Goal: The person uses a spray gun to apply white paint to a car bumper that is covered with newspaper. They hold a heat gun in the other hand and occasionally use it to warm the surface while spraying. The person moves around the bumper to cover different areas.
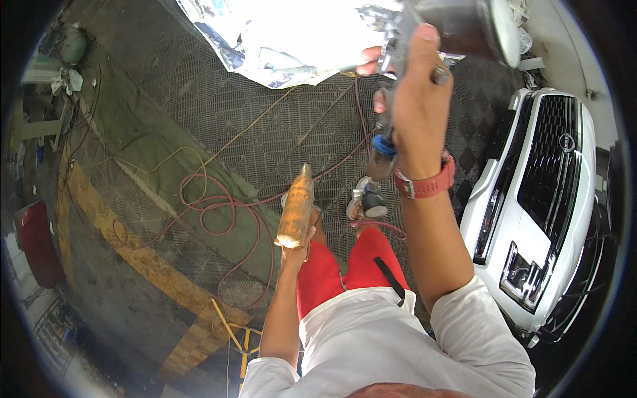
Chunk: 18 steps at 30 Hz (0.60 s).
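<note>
My right hand (422, 109), raised in the upper right with a red watch at the wrist, is wrapped round a metal spray gun (400, 50). A dark cup (461, 28) with a pale end sits on the gun and juts to the right. At the lower end of its handle is a blue fitting (383, 144). My left hand (296, 254) grips an orange-stained squeeze bottle (296, 211) from its lower end, nozzle pointing up and away. Most of those left fingers are hidden behind the bottle. The two hands are well apart.
An overexposed white surface edged with printed paper (279, 66) lies ahead, beneath the gun. A white car front (564, 159) with a black grille stands right. A dark red hose (233, 204) loops over green cloth (159, 149) and the patterned floor. A yellow stand (245, 341) is near my left.
</note>
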Available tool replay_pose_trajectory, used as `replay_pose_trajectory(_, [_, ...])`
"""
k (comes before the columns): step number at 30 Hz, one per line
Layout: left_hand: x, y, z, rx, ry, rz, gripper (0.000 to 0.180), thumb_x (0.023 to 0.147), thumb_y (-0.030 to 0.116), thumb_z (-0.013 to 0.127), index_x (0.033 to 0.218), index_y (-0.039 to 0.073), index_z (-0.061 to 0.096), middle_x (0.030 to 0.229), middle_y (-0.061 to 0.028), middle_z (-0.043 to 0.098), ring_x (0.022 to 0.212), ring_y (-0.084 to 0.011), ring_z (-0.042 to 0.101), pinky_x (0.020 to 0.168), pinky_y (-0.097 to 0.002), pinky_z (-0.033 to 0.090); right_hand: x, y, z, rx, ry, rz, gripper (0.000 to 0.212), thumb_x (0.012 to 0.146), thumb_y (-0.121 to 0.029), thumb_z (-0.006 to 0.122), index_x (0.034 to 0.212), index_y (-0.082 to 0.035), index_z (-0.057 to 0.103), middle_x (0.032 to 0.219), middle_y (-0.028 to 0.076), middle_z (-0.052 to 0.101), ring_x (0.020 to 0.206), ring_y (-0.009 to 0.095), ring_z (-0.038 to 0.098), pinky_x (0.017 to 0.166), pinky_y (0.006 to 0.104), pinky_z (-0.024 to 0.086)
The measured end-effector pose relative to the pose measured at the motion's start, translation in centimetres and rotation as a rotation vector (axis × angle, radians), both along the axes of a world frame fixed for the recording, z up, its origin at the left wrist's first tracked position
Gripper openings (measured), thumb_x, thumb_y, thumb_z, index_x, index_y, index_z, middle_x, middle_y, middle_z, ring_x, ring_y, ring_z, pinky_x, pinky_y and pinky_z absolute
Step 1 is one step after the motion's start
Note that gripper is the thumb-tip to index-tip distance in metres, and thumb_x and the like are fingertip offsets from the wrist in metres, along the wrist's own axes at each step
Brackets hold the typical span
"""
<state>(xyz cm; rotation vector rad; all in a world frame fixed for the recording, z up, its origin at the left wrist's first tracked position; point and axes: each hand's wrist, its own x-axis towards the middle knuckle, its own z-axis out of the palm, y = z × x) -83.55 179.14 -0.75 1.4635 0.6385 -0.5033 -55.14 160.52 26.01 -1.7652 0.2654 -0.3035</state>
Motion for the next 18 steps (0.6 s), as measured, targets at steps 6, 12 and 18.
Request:
replay_pose_trajectory(6, [0.0, 0.5, -0.5, -0.049, 0.146, -0.062, 0.041, 0.094, 0.026, 0.083, 0.123, 0.006, 0.062, 0.106, -0.0014, 0.063, 0.093, -0.0131, 0.059, 0.078, -0.0306, 0.050, -1.8, -3.1, 1.6, 0.073, -0.086, -0.194, 0.069, 0.109, -0.061, 0.043, 0.116, 0.002, 0.067, 0.092, 0.012, 0.075, 0.073, 0.012, 0.069, 0.046, 0.0235, 0.045])
replay_pose_trajectory(12, [-0.1, 0.7, -0.9, -0.050, 0.136, -0.063, 0.044, 0.093, 0.028, 0.084, 0.123, 0.006, 0.062, 0.107, -0.0016, 0.063, 0.092, -0.0131, 0.059, 0.077, -0.0309, 0.050, -2.9, -3.2, 0.2, 0.042, -0.024, -0.190, 0.064, 0.111, -0.058, 0.041, 0.121, 0.000, 0.067, 0.094, 0.011, 0.075, 0.079, 0.013, 0.071, 0.046, 0.0229, 0.045])
replay_pose_trajectory(18, [0.3, 0.3, 0.4, 0.014, -0.035, -0.035, 0.035, 0.095, 0.034, 0.081, 0.098, 0.006, 0.060, 0.059, 0.0032, 0.051, 0.038, -0.0075, 0.041, 0.033, -0.0264, 0.033, -1.6, 0.5, -2.2, -0.009, 0.025, -0.038, 0.067, 0.112, -0.057, 0.038, 0.125, 0.002, 0.066, 0.092, 0.011, 0.075, 0.076, 0.013, 0.070, 0.047, 0.0227, 0.047])
